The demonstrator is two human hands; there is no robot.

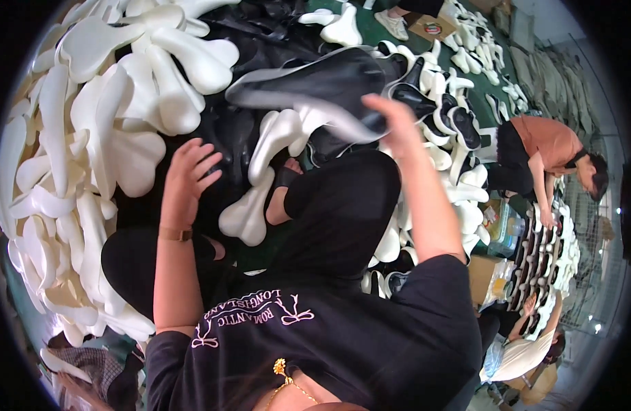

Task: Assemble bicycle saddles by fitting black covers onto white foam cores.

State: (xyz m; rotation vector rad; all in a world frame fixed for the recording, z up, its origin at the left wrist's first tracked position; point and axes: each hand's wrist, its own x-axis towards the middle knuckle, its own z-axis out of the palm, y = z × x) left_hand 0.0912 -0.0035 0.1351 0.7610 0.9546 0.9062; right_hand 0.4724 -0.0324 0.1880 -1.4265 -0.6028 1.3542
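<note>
Black saddle cover (329,85) | right hand (390,116) grips it | left hand (188,175) spread, holding nothing

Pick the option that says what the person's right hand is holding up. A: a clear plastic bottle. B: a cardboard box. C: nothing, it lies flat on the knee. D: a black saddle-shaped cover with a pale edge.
D: the right hand is raised and grips a black saddle-shaped cover with a pale rim, above the heap of white foam saddle pieces.
</note>
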